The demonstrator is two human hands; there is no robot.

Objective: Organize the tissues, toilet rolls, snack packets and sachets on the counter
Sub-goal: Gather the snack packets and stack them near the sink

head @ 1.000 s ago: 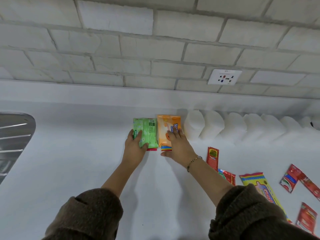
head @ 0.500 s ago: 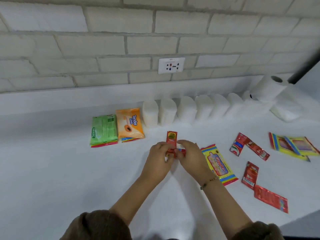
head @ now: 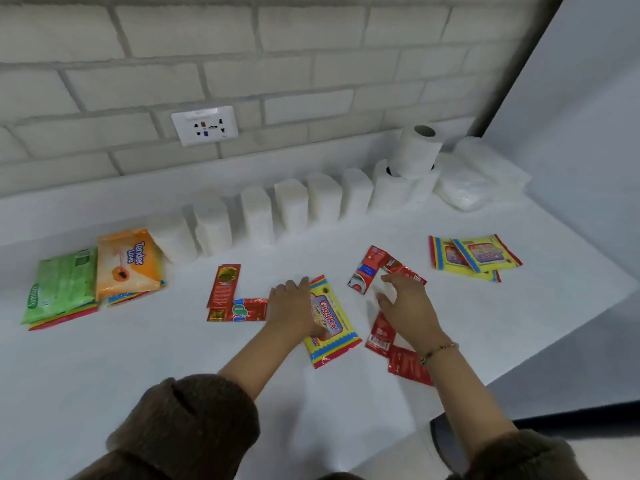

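My left hand (head: 292, 306) lies on the left edge of a yellow Giggles snack packet (head: 334, 327), thumb on its face. My right hand (head: 405, 306) hovers open, fingers spread, over red sachets (head: 379, 336) by my wrist. Two more red sachets (head: 369, 268) lie just beyond its fingertips. Another red sachet pair (head: 225, 289) forms an L left of my left hand. Two yellow snack packets (head: 476, 256) lie at the right. Green (head: 62, 285) and orange (head: 128, 265) tissue packs sit at the left. White tissue packs (head: 256, 216) stand in a row along the back, and toilet rolls (head: 415, 150) are stacked at its right end.
Clear-wrapped white packs (head: 464, 190) lie in the back right corner. A wall socket (head: 204, 125) sits on the brick wall. The white counter's edge (head: 519, 372) runs diagonally at the right, close to my right forearm.
Both hands let go of the red sachet and moved right. The left hand landed on the yellow snack packet, and the right hand reached over the red sachets. The view turned right.
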